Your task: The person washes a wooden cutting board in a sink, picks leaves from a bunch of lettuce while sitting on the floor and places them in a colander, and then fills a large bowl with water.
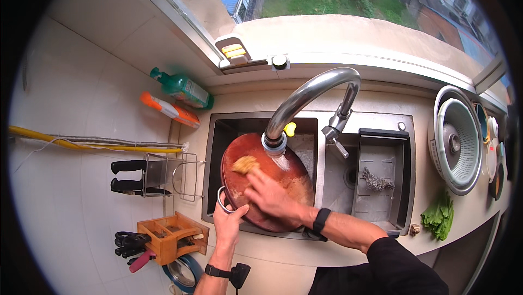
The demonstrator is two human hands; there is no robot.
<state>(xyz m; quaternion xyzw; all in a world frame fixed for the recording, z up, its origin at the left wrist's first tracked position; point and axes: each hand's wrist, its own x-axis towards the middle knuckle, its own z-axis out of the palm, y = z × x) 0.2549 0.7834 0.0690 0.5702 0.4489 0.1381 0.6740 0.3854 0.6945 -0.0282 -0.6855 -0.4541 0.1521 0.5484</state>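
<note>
A round, reddish-brown wooden chopping board (291,178) leans tilted in the left sink basin (313,131), with water from the tap running onto its wet face. My left hand (226,223) grips its near left edge beside the metal ring handle (220,200), thumb on top. Across the board reaches my right hand (272,194), slightly blurred, its fingertips pressing a yellow sponge (245,164) to the upper left of the surface. The chrome tap (310,94) arches over the board, its spout end close above the wood.
The right basin holds a drain tray (381,208) with a steel wool scrubber (377,179). Right of it are a leafy green (438,217) and stacked bowls with a colander (463,126). Bottles (185,89), a knife rack (185,178) and a wooden utensil holder (171,235) stand left.
</note>
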